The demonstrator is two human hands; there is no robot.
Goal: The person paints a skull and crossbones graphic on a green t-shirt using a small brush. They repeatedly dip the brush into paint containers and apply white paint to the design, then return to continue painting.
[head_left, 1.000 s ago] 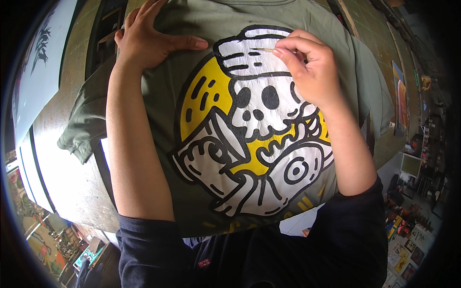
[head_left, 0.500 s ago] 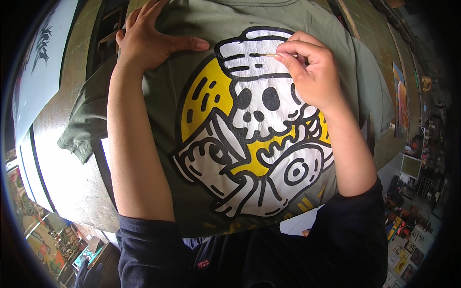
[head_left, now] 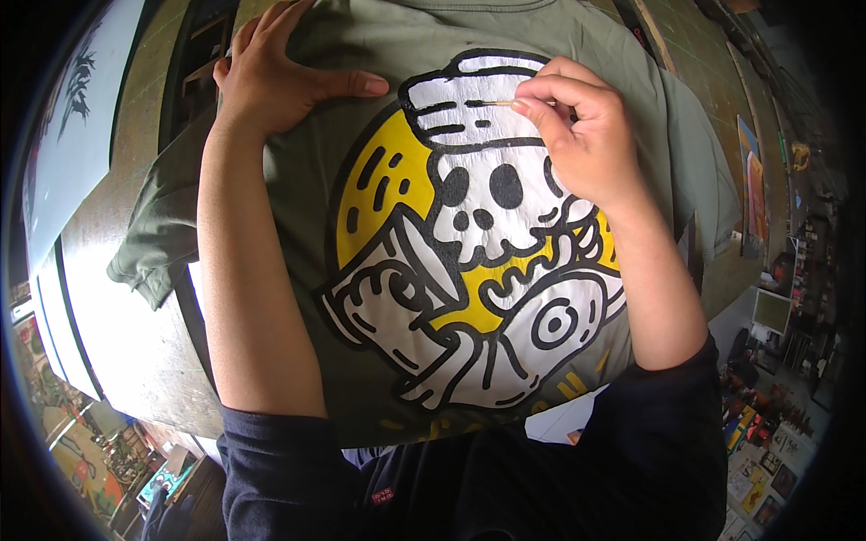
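An olive-green T-shirt (head_left: 361, 36) lies spread in front of me, printed with a large white, black and yellow skull figure (head_left: 487, 203). In my right hand (head_left: 586, 126) a thin tan stick (head_left: 498, 103) is pinched between thumb and fingers. Its black tip points left and lies at the dark dashes on the skull's white headwear; whether it is a brush or a swab I cannot tell. My left hand (head_left: 284, 81) rests with fingers spread on the upper left of the shirt, its thumb stretched toward the print.
Under the shirt is a long board or table (head_left: 180, 365), shiny with glare at left. A pale sheet with a dark design (head_left: 77, 108) lies at far left. Cluttered shelves and small items (head_left: 803, 298) stand along the right, and colourful painted things (head_left: 81, 451) at lower left.
My left hand and the print beside it have shifted slightly left. My right hand stays almost in place, and a little more of the stick shows.
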